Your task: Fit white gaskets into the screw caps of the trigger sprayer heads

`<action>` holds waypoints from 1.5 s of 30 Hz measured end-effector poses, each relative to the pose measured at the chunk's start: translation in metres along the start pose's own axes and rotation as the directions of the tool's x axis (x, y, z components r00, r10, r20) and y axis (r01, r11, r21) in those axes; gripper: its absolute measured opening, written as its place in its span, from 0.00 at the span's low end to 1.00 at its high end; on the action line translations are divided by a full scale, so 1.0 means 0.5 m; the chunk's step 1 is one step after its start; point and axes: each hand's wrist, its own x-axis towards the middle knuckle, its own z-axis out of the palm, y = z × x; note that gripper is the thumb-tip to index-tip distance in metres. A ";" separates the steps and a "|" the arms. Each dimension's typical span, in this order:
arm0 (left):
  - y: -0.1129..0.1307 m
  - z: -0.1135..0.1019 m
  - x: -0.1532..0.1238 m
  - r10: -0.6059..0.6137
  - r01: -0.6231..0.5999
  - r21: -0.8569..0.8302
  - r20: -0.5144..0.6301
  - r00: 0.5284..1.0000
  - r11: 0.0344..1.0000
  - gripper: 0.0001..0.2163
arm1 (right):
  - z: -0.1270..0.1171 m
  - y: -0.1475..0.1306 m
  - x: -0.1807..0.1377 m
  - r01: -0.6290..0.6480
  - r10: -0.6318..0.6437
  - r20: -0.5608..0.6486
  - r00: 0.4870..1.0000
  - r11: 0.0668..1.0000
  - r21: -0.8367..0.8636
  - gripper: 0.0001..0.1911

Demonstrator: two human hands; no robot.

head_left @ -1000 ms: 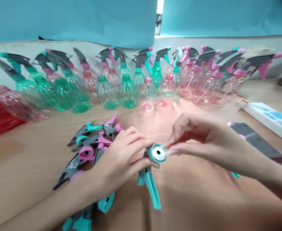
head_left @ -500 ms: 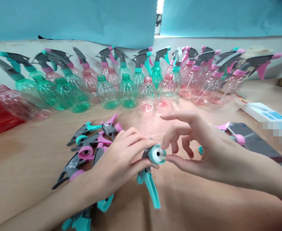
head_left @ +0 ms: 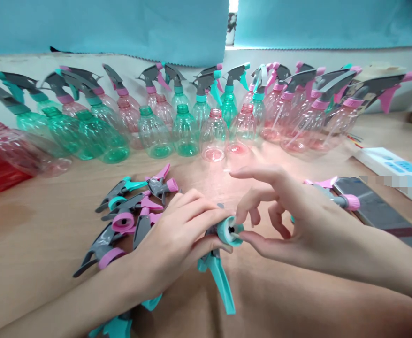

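My left hand (head_left: 183, 234) is closed around a grey and turquoise spray trigger head (head_left: 222, 281), whose trigger hangs down. Its turquoise screw collar (head_left: 229, 231) faces me, showing a white inner part with a dark hole. My right hand (head_left: 279, 216) meets the collar from the right; thumb and a curled finger pinch at its rim, while the index finger is raised. Whether those fingertips hold the collar itself or the white part inside is hard to see. Several loose trigger heads (head_left: 123, 220), pink or turquoise with grey, lie beside my left forearm.
Behind my hands stands a row of clear green and pink bottles (head_left: 215, 136), several topped with trigger heads. A red bag (head_left: 2, 171) lies at the left. On the right are a pink trigger head (head_left: 348, 202), a dark phone-like slab (head_left: 378, 211) and a white device (head_left: 385, 159).
The collar has turned slightly and sits a little lower. My right fingertips are closer in at its opening, covering more of the white part. My left hand keeps its hold.
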 end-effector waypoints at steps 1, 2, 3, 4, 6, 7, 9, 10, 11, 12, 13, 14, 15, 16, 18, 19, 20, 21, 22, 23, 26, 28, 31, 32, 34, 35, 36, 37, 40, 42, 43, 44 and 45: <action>0.000 0.001 -0.001 -0.005 0.005 -0.009 0.006 1.000 1.000 0.07 | 0.003 -0.003 0.000 0.002 -0.003 -0.020 1.000 1.000 -0.022 0.35; 0.000 0.003 -0.002 -0.013 0.013 -0.018 0.015 1.000 1.000 0.06 | 0.007 -0.006 -0.001 0.007 -0.009 -0.042 0.999 0.999 -0.045 0.35; 0.001 0.005 -0.002 -0.021 0.022 -0.024 0.029 0.999 0.999 0.06 | 0.011 -0.009 -0.002 0.017 -0.022 -0.061 0.998 0.997 -0.071 0.34; 0.001 0.006 -0.002 -0.025 0.026 -0.027 0.044 0.999 0.999 0.06 | 0.016 -0.013 -0.003 0.035 -0.044 -0.079 0.996 0.994 -0.103 0.33; 0.004 0.008 0.001 -0.028 0.029 -0.014 0.064 0.998 0.999 0.07 | 0.022 -0.019 -0.006 0.068 -0.086 -0.092 0.992 0.981 -0.183 0.30; 0.006 0.008 0.002 -0.028 0.028 0.001 0.061 0.998 1.000 0.07 | 0.024 -0.022 -0.008 0.076 -0.099 -0.093 0.991 0.971 -0.225 0.27; 0.008 0.006 0.003 -0.033 0.031 0.036 0.036 0.999 0.999 0.08 | 0.025 -0.027 -0.012 0.056 -0.090 -0.104 0.990 0.953 -0.299 0.23; 0.009 0.005 0.003 -0.038 0.037 0.050 0.019 0.999 0.998 0.08 | 0.025 -0.028 -0.013 0.037 -0.079 -0.117 0.990 0.945 -0.324 0.21; 0.010 0.003 0.003 -0.046 0.046 0.058 0.008 0.999 0.997 0.08 | 0.023 -0.029 -0.015 0.023 -0.072 -0.133 0.989 0.940 -0.341 0.20; 0.011 0.002 0.003 -0.051 0.051 0.059 0.003 0.999 0.997 0.08 | 0.022 -0.030 -0.016 0.012 -0.069 -0.149 0.986 0.936 -0.352 0.19; 0.012 0.001 0.002 -0.053 0.053 0.055 0.004 0.999 0.997 0.08 | 0.021 -0.032 -0.017 -0.003 -0.059 -0.162 0.985 0.934 -0.358 0.19; 0.013 0.001 0.001 -0.054 0.053 0.049 0.003 0.999 0.997 0.08 | 0.020 -0.033 -0.017 -0.016 -0.048 -0.171 0.984 0.934 -0.356 0.19; 0.014 0.001 0.001 -0.052 0.052 0.042 0.002 0.999 0.998 0.08 | 0.020 -0.036 -0.016 -0.028 -0.035 -0.175 0.984 0.938 -0.345 0.19; 0.015 0.003 0.001 -0.052 0.052 0.035 0.002 0.999 0.998 0.08 | 0.022 -0.038 -0.016 -0.039 -0.023 -0.180 0.983 0.942 -0.332 0.19; 0.016 0.009 0.000 -0.054 0.054 0.013 0.009 0.999 0.998 0.08 | 0.026 -0.043 -0.015 -0.046 -0.015 -0.192 0.981 0.949 -0.311 0.17; 0.015 0.012 0.000 -0.055 0.055 0.000 0.018 0.998 0.998 0.07 | 0.028 -0.045 -0.015 -0.041 -0.019 -0.193 0.981 0.952 -0.303 0.15; 0.014 0.015 -0.001 -0.057 0.057 -0.011 0.026 0.998 0.998 0.07 | 0.031 -0.045 -0.016 -0.039 -0.020 -0.190 0.982 0.953 -0.299 0.14; 0.013 0.017 -0.001 -0.058 0.059 -0.016 0.032 0.998 0.998 0.07 | 0.032 -0.044 -0.017 -0.040 -0.016 -0.181 0.983 0.954 -0.298 0.12; 0.011 0.018 -0.001 -0.059 0.059 -0.014 0.033 0.998 0.998 0.07 | 0.031 -0.042 -0.018 -0.036 -0.014 -0.164 0.986 0.954 -0.297 0.11; 0.009 0.017 0.000 -0.060 0.060 -0.006 0.030 0.998 0.998 0.07 | 0.029 -0.038 -0.020 -0.038 -0.005 -0.141 0.990 0.955 -0.296 0.09; 0.008 0.007 0.002 -0.063 0.062 0.024 0.032 0.997 0.998 0.07 | 0.018 -0.027 -0.025 -0.038 0.020 -0.065 0.998 0.956 -0.291 0.08; 0.011 -0.001 0.004 -0.061 0.059 0.030 0.042 0.997 0.998 0.07 | 0.013 -0.022 -0.026 -0.035 0.018 -0.057 0.998 0.951 -0.306 0.06; 0.015 -0.007 0.006 -0.055 0.053 0.036 0.071 0.996 0.998 0.06 | 0.013 -0.021 -0.024 0.035 -0.041 -0.016 0.999 0.955 -0.293 0.05; 0.016 -0.007 0.006 -0.053 0.050 0.033 0.085 0.995 0.998 0.05 | 0.014 -0.021 -0.023 0.075 -0.071 0.025 0.997 0.963 -0.259 0.06; 0.015 -0.006 0.007 -0.036 0.037 0.000 0.117 0.992 0.999 0.06 | 0.014 -0.020 -0.020 0.148 -0.128 0.120 0.984 0.974 -0.169 0.08; 0.014 -0.006 0.007 -0.030 0.034 -0.024 0.136 0.990 0.999 0.06 | 0.012 -0.019 -0.019 0.174 -0.152 0.152 0.976 0.974 -0.143 0.09; 0.013 -0.006 0.007 -0.024 0.031 -0.047 0.149 0.989 0.998 0.06 | 0.009 -0.019 -0.018 0.191 -0.167 0.170 0.971 0.972 -0.139 0.09; 0.012 -0.005 0.007 -0.015 0.025 -0.065 0.150 0.989 0.998 0.07 | 0.007 -0.018 -0.018 0.197 -0.169 0.174 0.970 0.967 -0.159 0.08; 0.011 -0.003 0.005 -0.013 0.017 -0.031 0.118 0.993 0.999 0.07 | 0.001 -0.020 -0.021 0.195 -0.159 0.150 0.976 0.945 -0.263 0.11; 0.013 -0.001 0.001 -0.004 0.002 0.035 0.071 0.997 0.999 0.06 | 0.003 -0.025 -0.025 0.187 -0.153 0.137 0.979 0.938 -0.292 0.12; 0.014 0.000 -0.002 -0.002 -0.001 0.065 0.047 0.999 0.998 0.06 | 0.006 -0.028 -0.027 0.177 -0.146 0.122 0.982 0.939 -0.295 0.12; 0.016 0.002 -0.004 0.008 -0.009 0.086 0.018 1.000 0.996 0.05 | 0.008 -0.032 -0.027 0.164 -0.140 0.102 0.985 0.943 -0.289 0.11; 0.018 0.002 -0.006 0.020 -0.019 0.095 -0.013 1.000 0.995 0.05 | 0.011 -0.035 -0.026 0.154 -0.137 0.080 0.987 0.950 -0.271 0.10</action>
